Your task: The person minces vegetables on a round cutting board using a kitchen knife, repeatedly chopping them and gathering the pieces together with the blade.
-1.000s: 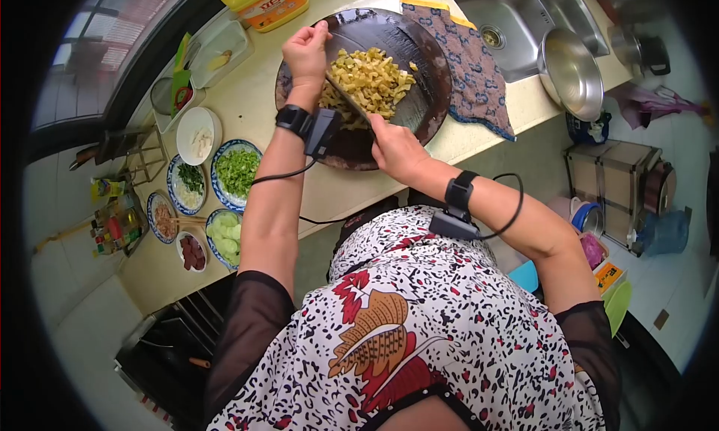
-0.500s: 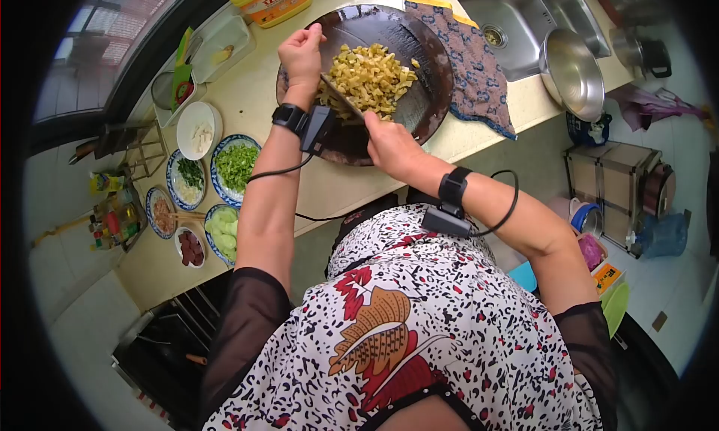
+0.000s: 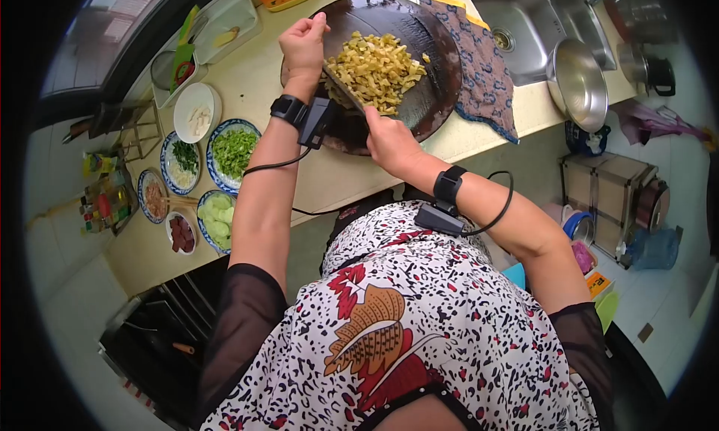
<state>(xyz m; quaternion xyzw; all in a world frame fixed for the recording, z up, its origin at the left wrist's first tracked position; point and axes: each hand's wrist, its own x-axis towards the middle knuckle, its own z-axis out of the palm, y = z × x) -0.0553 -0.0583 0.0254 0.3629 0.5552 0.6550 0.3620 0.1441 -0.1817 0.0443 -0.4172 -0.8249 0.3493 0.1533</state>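
My right hand (image 3: 393,140) is closed around the handle of a kitchen knife (image 3: 343,86). Its blade, seen nearly edge-on, slants up and left along the near side of a heap of chopped yellow-green pickled vegetable (image 3: 382,68). The heap lies on a dark round chopping board (image 3: 438,94). At the board's left edge, near the far end of the blade, is my left hand (image 3: 303,50), its fingers curled and pressed together. Whatever may be inside those fingers is hidden.
Left of the board stand plates of chopped greens (image 3: 234,150) and sliced cucumber (image 3: 217,217), and a white bowl (image 3: 196,113). A patterned cloth (image 3: 487,86) lies to the right, by the sink (image 3: 528,45). A metal basin (image 3: 578,86) stands at the counter's edge.
The view has shifted slightly, so the board and basin appear a little further right. Both hands keep nearly the same pose, with the knife still beside the chopped heap.
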